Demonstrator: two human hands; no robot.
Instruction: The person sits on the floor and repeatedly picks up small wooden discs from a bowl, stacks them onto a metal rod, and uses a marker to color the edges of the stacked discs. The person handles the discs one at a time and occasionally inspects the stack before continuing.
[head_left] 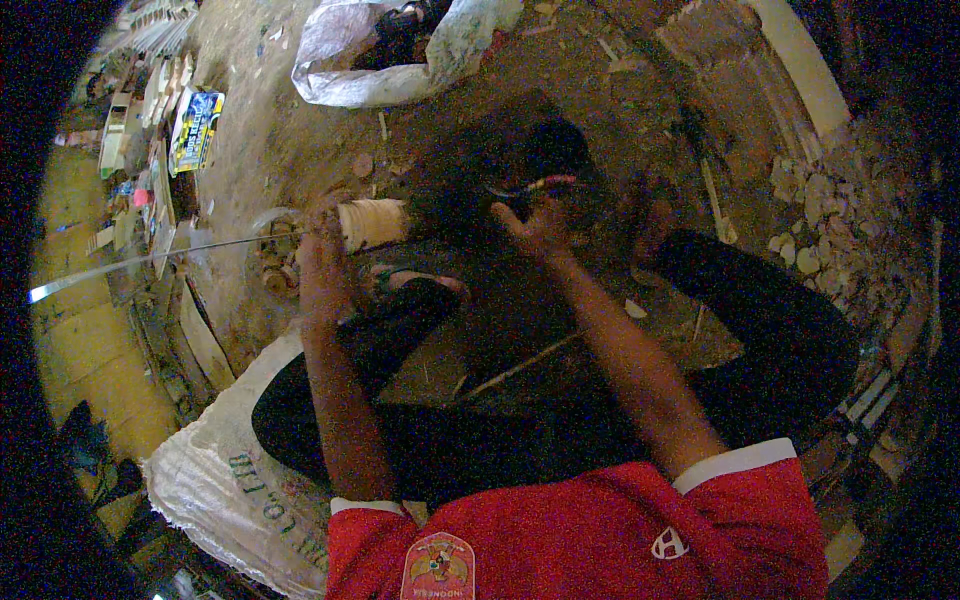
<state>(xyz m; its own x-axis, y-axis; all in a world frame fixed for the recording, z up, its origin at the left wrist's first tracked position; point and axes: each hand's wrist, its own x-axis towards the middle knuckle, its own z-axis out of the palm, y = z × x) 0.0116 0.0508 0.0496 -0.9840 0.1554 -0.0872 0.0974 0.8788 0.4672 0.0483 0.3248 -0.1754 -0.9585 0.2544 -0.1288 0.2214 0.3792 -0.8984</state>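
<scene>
At the left of the middle is my left hand [324,228], its fingers blurred but seemingly closed where a long, thin, shiny strip [165,253] meets it. The strip reaches far out to the left, and its outer end catches the light. Right beside this hand is a pale, ridged cylinder [373,222]; whether the hand touches it, I cannot tell. Further right, my right hand [540,228] is dark and smeared, its thumb toward the left. Just beyond its fingers shows a slim tool [550,183] with a reddish and yellow handle and a curved grey end. A grip on it cannot be made out.
A white sack [345,85] with dark contents stands open ahead on the dirt floor. Another white sack [235,470] lies near left. Wood pieces [203,335] and a blue-and-yellow printed panel [197,130] are at left. Pale chips [825,215] are heaped at right. My bent legs flank the workspace.
</scene>
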